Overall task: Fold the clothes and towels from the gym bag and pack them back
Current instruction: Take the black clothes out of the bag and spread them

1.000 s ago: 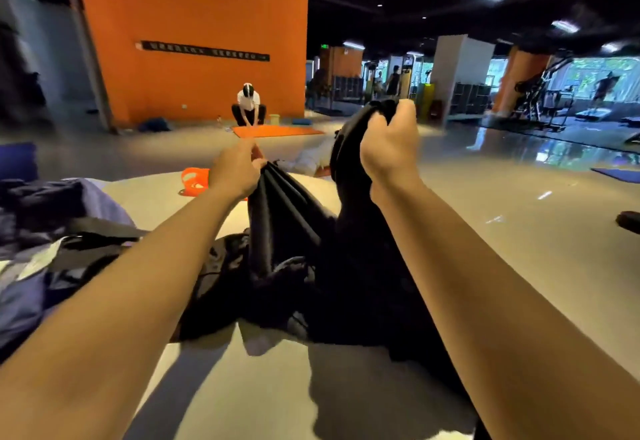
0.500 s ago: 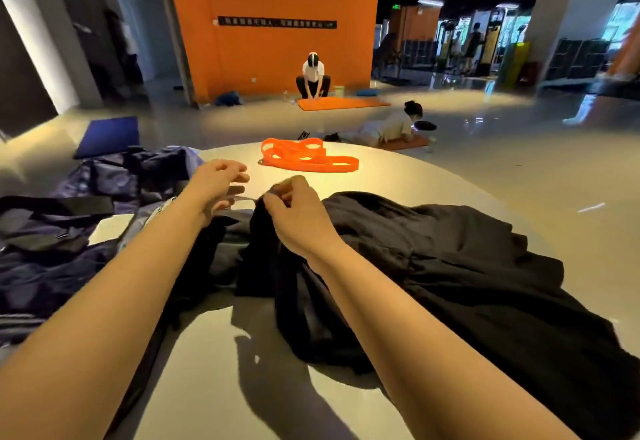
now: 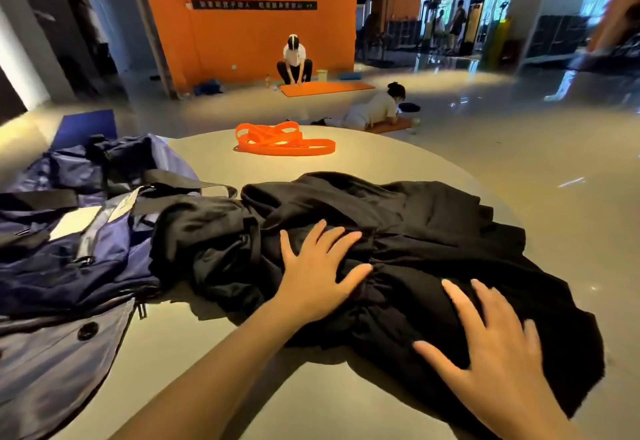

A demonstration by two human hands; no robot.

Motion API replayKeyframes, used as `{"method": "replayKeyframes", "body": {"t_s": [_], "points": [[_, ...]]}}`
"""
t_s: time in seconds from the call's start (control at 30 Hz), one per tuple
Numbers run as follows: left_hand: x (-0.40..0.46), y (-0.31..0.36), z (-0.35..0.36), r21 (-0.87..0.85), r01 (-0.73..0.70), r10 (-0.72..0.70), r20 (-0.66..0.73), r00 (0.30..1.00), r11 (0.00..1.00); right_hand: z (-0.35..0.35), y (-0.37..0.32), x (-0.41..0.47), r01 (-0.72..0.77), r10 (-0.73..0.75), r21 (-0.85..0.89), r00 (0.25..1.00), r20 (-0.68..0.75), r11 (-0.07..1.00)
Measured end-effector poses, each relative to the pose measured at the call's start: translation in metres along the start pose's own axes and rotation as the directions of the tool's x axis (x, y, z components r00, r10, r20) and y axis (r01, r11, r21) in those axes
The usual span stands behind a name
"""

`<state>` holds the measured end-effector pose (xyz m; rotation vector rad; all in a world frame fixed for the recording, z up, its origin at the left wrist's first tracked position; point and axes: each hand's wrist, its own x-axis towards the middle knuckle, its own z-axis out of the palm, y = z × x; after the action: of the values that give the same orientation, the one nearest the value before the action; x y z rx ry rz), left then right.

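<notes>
— Looking at the round table (image 3: 363,159), where does the black garment (image 3: 433,232) lie?

— Spread in a rumpled heap across the middle and right of the tabletop, its right edge reaching the table's rim. Its left edge touches the navy gym bag (image 3: 69,249), which slumps open on the left side with black straps across it.

— And the hands?

— Both lie flat on the cloth with fingers spread, gripping nothing. The left hand (image 3: 317,275) presses on the middle of the garment, fingers pointing away from the person. The right hand (image 3: 498,342) is over the near right part of the fabric; it is blurred, so I cannot tell how firmly it touches. The two hands are apart, with creased cloth between them.

— Anything else on the table?

— An orange strap (image 3: 284,140) coiled loosely at the far side, well apart from the garment.

— Beyond it?

— On the floor one person (image 3: 294,62) crouches at an orange mat (image 3: 325,87) before an orange wall (image 3: 249,34), and another person (image 3: 375,110) lies nearer the table. A blue mat (image 3: 86,124) lies at the left.
</notes>
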<state>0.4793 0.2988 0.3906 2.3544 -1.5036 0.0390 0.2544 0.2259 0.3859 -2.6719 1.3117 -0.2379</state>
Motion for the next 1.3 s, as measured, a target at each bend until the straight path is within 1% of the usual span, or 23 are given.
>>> {"method": "replayKeyframes", "body": {"t_s": [0.03,0.17,0.23,0.33,0.43,0.53,0.6,0.67,0.77,0.83,0.9,1.0,1.13,1.3], "points": [[-0.004,-0.003,0.011,0.002,0.018,-0.018,0.027,0.999,1.0,0.005,0.009,-0.001,-0.012,0.012,0.003,0.998,0.054,1.0],[-0.021,-0.023,0.028,0.102,0.019,-0.018,-0.018,1.0,0.995,0.017,0.017,0.013,0.011,-0.004,-0.05,0.99,0.143,0.999],[-0.032,-0.029,0.023,0.103,0.024,-0.025,0.015,1.0,0.994,0.016,0.013,0.027,0.038,-0.026,-0.077,0.987,0.156,0.996],[-0.048,-0.038,0.015,0.093,0.093,-0.097,0.044,0.994,0.991,0.02,0.008,0.053,0.137,-0.124,-0.069,0.979,0.16,0.988],[-0.056,-0.047,0.009,0.046,0.213,-0.212,-0.026,0.977,0.976,0.03,-0.004,0.078,0.247,-0.238,-0.042,0.96,0.149,0.968],[-0.051,-0.048,0.007,0.017,0.289,-0.287,-0.076,0.955,0.957,0.038,-0.018,0.104,0.271,-0.269,-0.009,0.957,0.108,0.962],[-0.045,-0.049,0.009,-0.014,0.291,-0.291,-0.102,0.951,0.957,0.044,-0.026,0.123,0.281,-0.28,0.0,0.956,0.09,0.96],[-0.04,-0.052,0.01,-0.015,0.257,-0.256,-0.172,0.951,0.966,0.047,-0.031,0.141,0.291,-0.29,0.008,0.954,0.073,0.957],[-0.037,-0.06,0.008,0.038,0.216,-0.193,-0.314,0.929,0.976,0.051,-0.037,0.166,0.303,-0.303,0.009,0.951,0.057,0.953],[-0.036,-0.065,0.009,0.067,0.218,-0.183,-0.337,0.923,0.974,0.052,-0.042,0.181,0.306,-0.307,0.016,0.95,0.053,0.952],[-0.037,-0.067,0.012,0.089,0.226,-0.187,-0.316,0.93,0.97,0.055,-0.047,0.192,0.311,-0.313,0.034,0.948,0.052,0.95],[-0.038,-0.068,0.016,0.125,0.246,-0.211,-0.241,0.947,0.961,0.059,-0.051,0.205,0.324,-0.326,0.036,0.944,0.046,0.945],[-0.036,-0.069,0.019,0.135,0.253,-0.23,-0.163,0.959,0.958,0.062,-0.052,0.222,0.328,-0.329,0.041,0.944,0.028,0.944],[-0.038,-0.077,0.016,0.122,0.269,-0.263,-0.068,0.963,0.955,0.063,-0.06,0.224,0.316,-0.318,0.039,0.947,0.054,0.948]]}}
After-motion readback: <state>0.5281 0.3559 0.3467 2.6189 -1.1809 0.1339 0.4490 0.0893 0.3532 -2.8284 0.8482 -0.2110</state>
